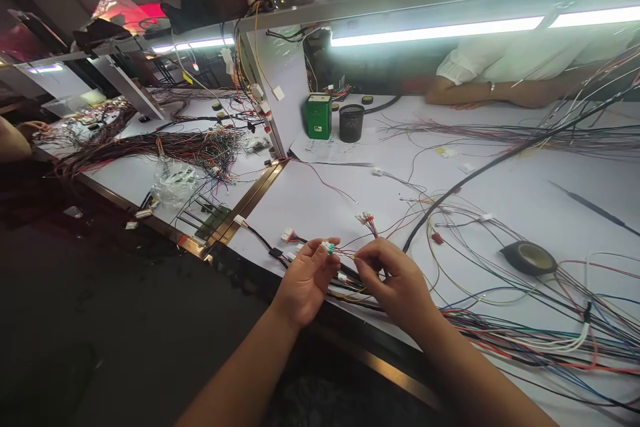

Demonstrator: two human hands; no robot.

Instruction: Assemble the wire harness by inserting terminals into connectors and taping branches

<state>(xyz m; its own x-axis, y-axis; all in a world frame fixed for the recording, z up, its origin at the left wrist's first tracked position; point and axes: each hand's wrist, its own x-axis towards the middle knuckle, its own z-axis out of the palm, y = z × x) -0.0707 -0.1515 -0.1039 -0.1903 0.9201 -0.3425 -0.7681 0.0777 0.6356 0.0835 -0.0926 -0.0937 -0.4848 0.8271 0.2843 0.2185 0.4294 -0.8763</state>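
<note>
A: Small pale connector [327, 247] at the near table edge, pinched in our left hand [306, 280], long axis running left to right, open face toward the other hand.

B: And our right hand [395, 278] nips a thin wire [350, 255] just beside it. Looks like we're mid-insertion.

A: Agreed. Next we'd need that wire tip lined up square with a cavity.

B: Loose harness wires [525, 333] sprawl right, black tape roll [529, 257] beyond, on the white table [525, 193].

Both hands [350, 273] on a connector [328, 247]
</note>
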